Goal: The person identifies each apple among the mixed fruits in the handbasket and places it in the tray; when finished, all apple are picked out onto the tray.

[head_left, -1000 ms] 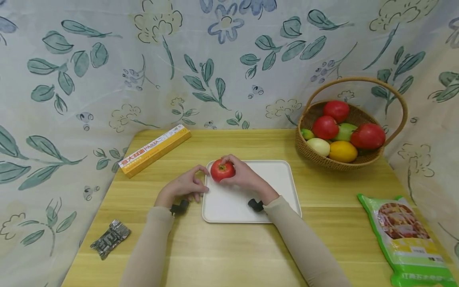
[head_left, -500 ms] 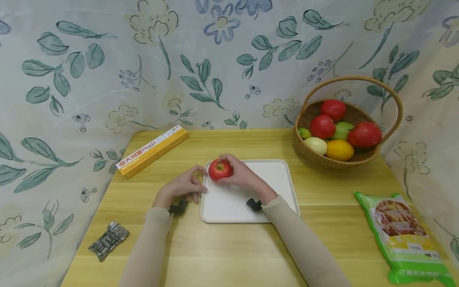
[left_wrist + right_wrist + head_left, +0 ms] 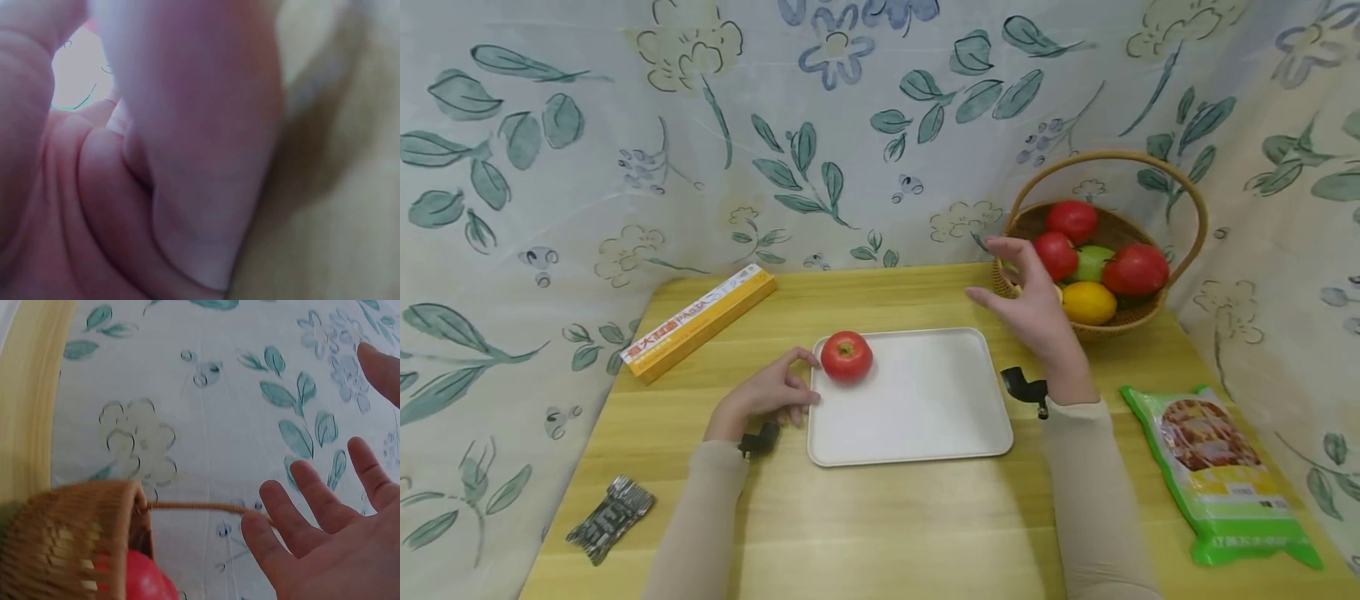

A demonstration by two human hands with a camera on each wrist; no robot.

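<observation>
A red apple [image 3: 846, 357] sits in the far left corner of a white rectangular tray [image 3: 917, 404], with nothing holding it. My left hand [image 3: 765, 392] is at the tray's left edge, index fingertip and thumb tip right at the rim with a gap between them. The left wrist view is filled with its blurred, bent fingers [image 3: 194, 137]. Raised in front of the wicker basket [image 3: 1116, 323], my right hand [image 3: 1033, 304] is empty, thumb and fingers spread apart. Its spread fingers [image 3: 322, 500] show beside the basket handle in the right wrist view.
Several fruits fill the basket at the back right, among them a yellow lemon-like one [image 3: 1088, 303] and a large red one [image 3: 1137, 270]. A pasta box [image 3: 700, 322] lies back left, a small dark foil packet [image 3: 612, 518] front left, a green food bag [image 3: 1221, 475] at right.
My right hand has let go of the apple and moved right and up to the basket. The apple stays on the tray; my left hand keeps its place at the rim. The view has shifted slightly.
</observation>
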